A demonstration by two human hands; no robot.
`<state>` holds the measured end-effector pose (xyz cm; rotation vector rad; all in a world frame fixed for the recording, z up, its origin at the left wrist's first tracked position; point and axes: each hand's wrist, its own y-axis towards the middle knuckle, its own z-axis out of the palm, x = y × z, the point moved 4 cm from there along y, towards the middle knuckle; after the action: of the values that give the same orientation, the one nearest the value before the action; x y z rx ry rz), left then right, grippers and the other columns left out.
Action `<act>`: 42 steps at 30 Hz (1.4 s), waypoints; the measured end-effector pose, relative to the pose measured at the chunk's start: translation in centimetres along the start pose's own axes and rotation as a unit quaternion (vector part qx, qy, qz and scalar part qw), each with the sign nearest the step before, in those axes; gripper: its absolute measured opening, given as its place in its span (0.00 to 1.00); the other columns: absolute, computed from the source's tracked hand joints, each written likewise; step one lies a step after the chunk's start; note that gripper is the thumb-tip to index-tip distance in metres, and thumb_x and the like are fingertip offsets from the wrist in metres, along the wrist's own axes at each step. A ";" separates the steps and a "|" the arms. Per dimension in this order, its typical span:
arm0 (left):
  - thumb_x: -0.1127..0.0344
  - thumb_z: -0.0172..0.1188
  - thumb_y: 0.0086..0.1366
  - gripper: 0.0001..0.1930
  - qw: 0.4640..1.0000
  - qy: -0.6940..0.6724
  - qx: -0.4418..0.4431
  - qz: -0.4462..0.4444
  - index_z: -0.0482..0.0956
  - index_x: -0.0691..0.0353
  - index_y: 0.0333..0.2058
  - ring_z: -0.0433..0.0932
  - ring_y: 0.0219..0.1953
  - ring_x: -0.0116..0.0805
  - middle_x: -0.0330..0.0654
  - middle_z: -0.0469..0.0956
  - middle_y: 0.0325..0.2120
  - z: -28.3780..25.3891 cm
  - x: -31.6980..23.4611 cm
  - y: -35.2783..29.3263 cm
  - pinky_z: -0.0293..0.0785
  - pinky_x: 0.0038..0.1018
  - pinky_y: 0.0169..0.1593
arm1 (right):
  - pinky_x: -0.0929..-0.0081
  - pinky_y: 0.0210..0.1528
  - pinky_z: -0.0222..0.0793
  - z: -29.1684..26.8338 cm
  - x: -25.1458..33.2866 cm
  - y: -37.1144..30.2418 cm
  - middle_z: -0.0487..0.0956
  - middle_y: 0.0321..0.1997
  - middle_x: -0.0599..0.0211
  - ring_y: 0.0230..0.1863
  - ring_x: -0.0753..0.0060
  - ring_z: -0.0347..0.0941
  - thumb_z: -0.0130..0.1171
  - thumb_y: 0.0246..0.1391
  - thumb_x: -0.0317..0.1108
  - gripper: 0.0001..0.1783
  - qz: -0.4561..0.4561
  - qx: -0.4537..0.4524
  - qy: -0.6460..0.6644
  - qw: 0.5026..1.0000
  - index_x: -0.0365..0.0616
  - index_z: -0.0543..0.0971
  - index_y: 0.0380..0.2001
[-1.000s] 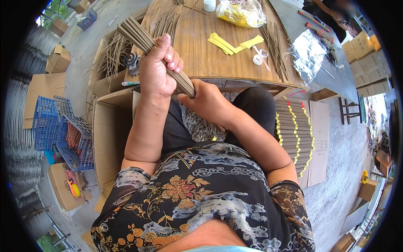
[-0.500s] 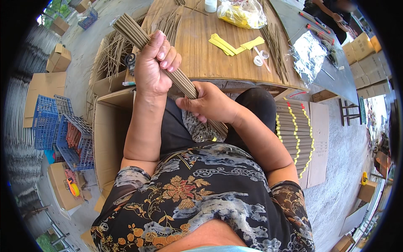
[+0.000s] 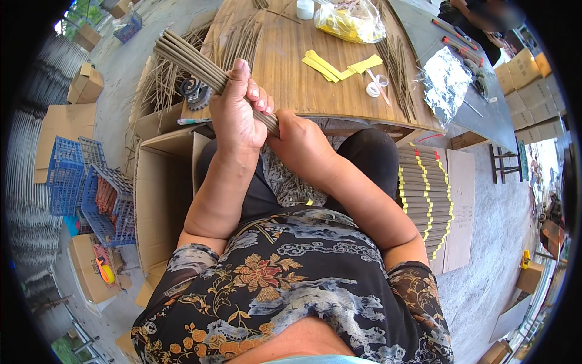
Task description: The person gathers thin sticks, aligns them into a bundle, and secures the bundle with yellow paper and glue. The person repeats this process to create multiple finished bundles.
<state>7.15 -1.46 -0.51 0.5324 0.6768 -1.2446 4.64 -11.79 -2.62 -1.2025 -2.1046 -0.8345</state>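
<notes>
A bundle of thin brown incense sticks [image 3: 189,58] slants up to the left above my lap. My left hand [image 3: 237,109] wraps round its middle, thumb on top. Close beside it, my right hand [image 3: 302,144] is closed at the bundle's lower end, back of the hand towards me; its fingers and the stick ends there are mostly hidden. Beyond my hands, yellow paper strips [image 3: 324,67] lie on the wooden table [image 3: 285,79] beside small rolls of clear tape [image 3: 373,88].
Loose sticks [image 3: 159,100] pile up at the table's left. An open carton [image 3: 159,200] stands by my left leg, with blue crates [image 3: 65,176] further left. Yellow-banded bundles [image 3: 424,194] lie to the right. Crumpled foil [image 3: 445,79] rests on a grey table; a person [image 3: 485,30] is behind it.
My right hand has slid up the bundle to my left hand, and the lower end no longer shows below it. My left hand has shifted slightly right and nearer to me.
</notes>
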 end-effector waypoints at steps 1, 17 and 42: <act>0.59 0.58 0.57 0.15 1.000 -0.010 0.009 0.008 0.64 0.54 0.17 0.59 0.10 0.22 0.30 0.61 0.09 -0.3 -0.1 0.2 0.58 0.20 0.16 | 0.60 0.30 0.68 -0.2 0.0 0.0 0.74 0.23 0.46 0.28 0.49 0.73 0.57 0.42 0.35 0.14 -0.007 0.018 0.011 1.000 0.36 0.67 0.26; 0.57 0.54 0.60 0.16 0.999 -0.005 -0.015 0.037 0.65 0.55 0.16 0.60 0.12 0.21 0.31 0.63 0.10 -3.0 -2.1 1.5 0.57 0.20 0.17 | 0.67 0.31 0.68 -1.9 1.9 0.2 0.72 0.25 0.62 0.28 0.59 0.70 0.57 0.42 0.31 0.06 -0.199 -0.094 -0.070 0.973 0.41 0.72 0.20; 0.65 0.48 0.63 0.10 0.977 -0.171 -0.026 0.126 0.68 0.63 0.24 0.56 0.11 0.21 0.31 0.59 0.10 -16.1 -11.1 9.0 0.55 0.18 0.17 | 0.77 0.25 0.64 -2.4 -7.8 3.0 0.72 0.19 0.64 0.22 0.76 0.68 0.55 0.45 0.30 0.07 0.040 0.086 -0.026 0.995 0.37 0.72 0.21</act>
<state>11.10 19.46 -3.64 0.3365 0.3382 -1.0427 11.04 -16.51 -6.04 -1.2195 -2.1080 -0.5801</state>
